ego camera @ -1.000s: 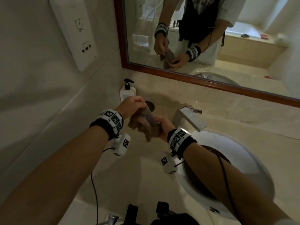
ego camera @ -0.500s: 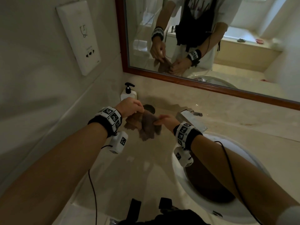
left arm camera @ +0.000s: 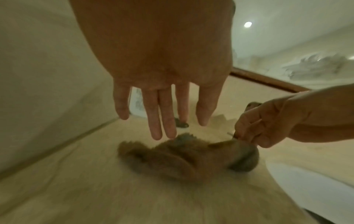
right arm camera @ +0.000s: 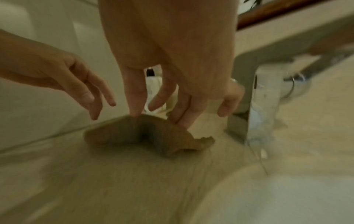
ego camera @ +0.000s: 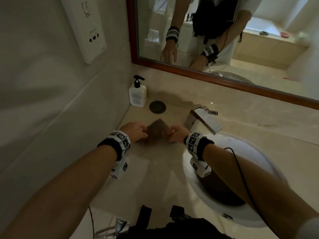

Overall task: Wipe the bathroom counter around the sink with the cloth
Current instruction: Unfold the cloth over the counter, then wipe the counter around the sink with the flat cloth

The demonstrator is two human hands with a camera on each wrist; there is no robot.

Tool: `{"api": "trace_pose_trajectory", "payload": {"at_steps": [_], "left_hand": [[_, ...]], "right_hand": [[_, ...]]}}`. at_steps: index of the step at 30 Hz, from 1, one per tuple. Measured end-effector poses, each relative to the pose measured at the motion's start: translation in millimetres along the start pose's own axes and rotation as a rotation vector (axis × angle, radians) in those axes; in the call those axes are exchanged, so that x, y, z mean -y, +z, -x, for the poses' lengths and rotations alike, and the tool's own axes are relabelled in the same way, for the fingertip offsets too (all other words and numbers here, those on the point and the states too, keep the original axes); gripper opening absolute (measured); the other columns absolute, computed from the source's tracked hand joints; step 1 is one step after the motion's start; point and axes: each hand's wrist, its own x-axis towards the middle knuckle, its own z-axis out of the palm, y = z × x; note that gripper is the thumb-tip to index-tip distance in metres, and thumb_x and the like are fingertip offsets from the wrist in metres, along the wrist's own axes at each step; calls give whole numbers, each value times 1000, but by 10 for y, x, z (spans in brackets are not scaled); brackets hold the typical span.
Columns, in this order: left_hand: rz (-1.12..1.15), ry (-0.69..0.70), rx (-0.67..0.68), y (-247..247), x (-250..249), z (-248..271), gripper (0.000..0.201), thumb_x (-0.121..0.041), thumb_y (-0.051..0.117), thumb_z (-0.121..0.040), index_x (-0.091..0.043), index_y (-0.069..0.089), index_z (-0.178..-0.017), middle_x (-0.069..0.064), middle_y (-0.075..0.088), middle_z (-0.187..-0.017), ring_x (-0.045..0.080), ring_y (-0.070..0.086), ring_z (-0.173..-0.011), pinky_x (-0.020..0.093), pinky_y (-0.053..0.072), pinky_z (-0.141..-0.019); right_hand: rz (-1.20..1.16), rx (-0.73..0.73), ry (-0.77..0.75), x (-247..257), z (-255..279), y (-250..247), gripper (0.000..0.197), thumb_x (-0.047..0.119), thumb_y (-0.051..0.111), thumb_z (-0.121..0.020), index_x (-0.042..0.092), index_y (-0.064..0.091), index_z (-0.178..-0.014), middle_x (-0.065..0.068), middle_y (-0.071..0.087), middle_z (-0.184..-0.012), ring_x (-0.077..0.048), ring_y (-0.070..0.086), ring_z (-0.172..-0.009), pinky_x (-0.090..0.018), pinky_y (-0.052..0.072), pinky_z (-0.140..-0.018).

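Note:
A crumpled brown cloth (ego camera: pixel 158 131) lies on the beige counter (ego camera: pixel 146 178), left of the white sink (ego camera: pixel 250 149). My right hand (ego camera: pixel 176 135) pinches the cloth's right edge with curled fingers, as the left wrist view shows (left arm camera: pixel 247 134). Its fingertips (right arm camera: pixel 182 121) touch the raised fold of the cloth (right arm camera: pixel 145 133). My left hand (ego camera: pixel 138 133) hangs at the cloth's left side with straight fingers (left arm camera: pixel 162 128), the tips just above the cloth (left arm camera: pixel 182 156) and holding nothing. The left hand (right arm camera: pixel 95 103) also shows relaxed in the right wrist view.
A square chrome faucet (ego camera: pixel 203 119) stands just right of my right hand. A white pump bottle (ego camera: pixel 137 95) and a dark round disc (ego camera: pixel 157 106) sit at the back near the wall corner. The wood-framed mirror (ego camera: pixel 207 78) runs behind. A tiled wall closes the left side.
Both hands brought the cloth down from the air onto the counter. My left hand let go of it and straightened its fingers; my right hand kept its pinch.

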Motion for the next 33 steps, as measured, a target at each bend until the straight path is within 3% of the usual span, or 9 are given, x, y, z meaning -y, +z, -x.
{"api": "trace_pose_trajectory", "payload": {"at_steps": [2,5,8,11,13,19,23,27,33], "left_hand": [[53,-40,-42,172,155,-6,33,-35,64,-85,-17,65,-114,5,67,-110,26,62,-101,35,49,-90],[86,-16,-156,363,242,-103,35,-36,58,-89,-17,63,-119,9,65,-118,28,60,-107,39,48,-92],[-49,106,-126,550,154,-270,49,-39,47,-95,-20,43,-140,5,38,-150,25,32,-139,44,33,-109],[-186,167,1,785,57,-416,65,-48,34,-98,-22,11,-152,0,0,-161,22,-1,-148,44,13,-118],[-242,134,31,962,108,-480,70,-55,24,-97,-21,-2,-152,-1,-10,-161,21,-7,-147,40,2,-119],[-426,190,-165,1083,360,-712,84,-66,-8,-81,-24,4,-152,-1,3,-161,19,1,-148,39,3,-118],[-425,188,-191,934,411,-984,77,-65,1,-86,-28,10,-152,-2,10,-161,22,7,-147,42,8,-117],[-449,182,-208,821,411,-1201,66,-59,17,-95,-27,9,-152,-2,8,-161,23,6,-148,43,7,-117],[-483,183,-208,861,430,-1173,65,-58,18,-96,-29,2,-152,-4,0,-161,22,1,-148,42,4,-117]], "right_hand": [[15,-2,33,-144,-9,126,34,6,68,-79,11,65,-113,-6,56,-110,-24,53,-102,-27,43,-83],[59,-165,17,-254,-60,241,32,11,60,-80,17,65,-111,-6,60,-113,-26,56,-105,-27,42,-84],[251,-246,-112,-291,-144,336,32,18,54,-83,17,58,-115,-7,61,-112,-30,57,-106,-33,44,-85],[586,-121,-226,-365,-270,465,54,31,42,-95,20,28,-146,-7,26,-154,-26,24,-141,-46,22,-112],[655,-37,-231,-459,-358,539,57,35,31,-101,18,12,-151,-3,1,-160,-18,1,-147,-44,5,-116],[675,-72,-225,-706,-592,662,65,50,20,-99,16,1,-151,-4,-7,-160,-17,-7,-146,-41,8,-117],[710,-181,-272,-650,-862,610,79,58,0,-85,15,9,-151,-6,4,-160,-23,4,-147,-44,17,-114],[661,-212,-263,-548,-1038,579,75,52,8,-88,11,21,-149,-9,16,-158,-26,16,-145,-46,23,-111],[667,-254,-249,-576,-979,644,73,51,8,-90,10,13,-150,-8,7,-160,-24,7,-146,-43,16,-115]]}}
